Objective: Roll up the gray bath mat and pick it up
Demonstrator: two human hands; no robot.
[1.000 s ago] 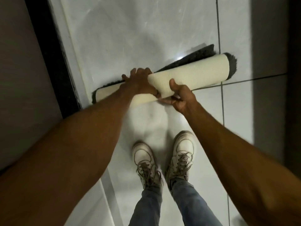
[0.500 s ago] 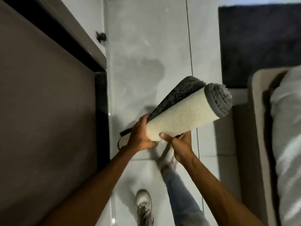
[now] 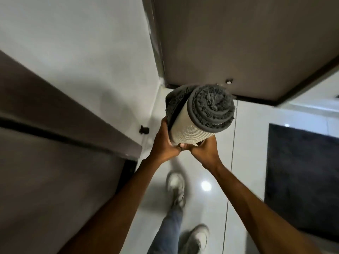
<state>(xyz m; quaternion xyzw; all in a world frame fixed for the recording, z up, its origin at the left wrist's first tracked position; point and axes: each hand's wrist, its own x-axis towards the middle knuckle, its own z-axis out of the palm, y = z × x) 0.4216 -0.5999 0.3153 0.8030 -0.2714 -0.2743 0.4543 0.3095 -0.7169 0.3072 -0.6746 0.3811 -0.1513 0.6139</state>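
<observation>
Big brown flat panel point(image 3: 247, 37), prob. a door, is filling the upper right of the frame, its dark lower edge running diagonally down to the right. Another brown slab w/ a black seam point(image 3: 55, 143) is taking up the whole left side. Pale grey wall point(image 3: 82, 52) is sitting between them, upper left to centre, w/ a small black knob-like stop point(image 3: 144, 129) low on it. Glossy white tiled floor point(image 3: 247, 143) is showing in the centre and lower right, reflecting a light spot. Dark charcoal rectangular rug point(image 3: 300, 176) is lying flat on the floor at the right edge, well apart from the hands.

Two bare forearms are reaching up from the bottom corners to frame centre. Below them a blue-jeaned leg point(image 3: 168, 230) and two blurry whitish sneakers point(image 3: 176, 187) are standing on the tiles.

Rolled gray shaggy bath mat w/ cream mesh backing point(image 3: 201, 116) is up off the floor at centre frame, spiral end facing the camera, overlapping the door's bottom edge.

Left hand point(image 3: 165, 143) is wrapping the roll's left underside, fingers curled tight on it. Right hand point(image 3: 205, 151) is cupping the bottom from the right, fingers mostly hidden under the roll. Hands are nearly touching.
</observation>
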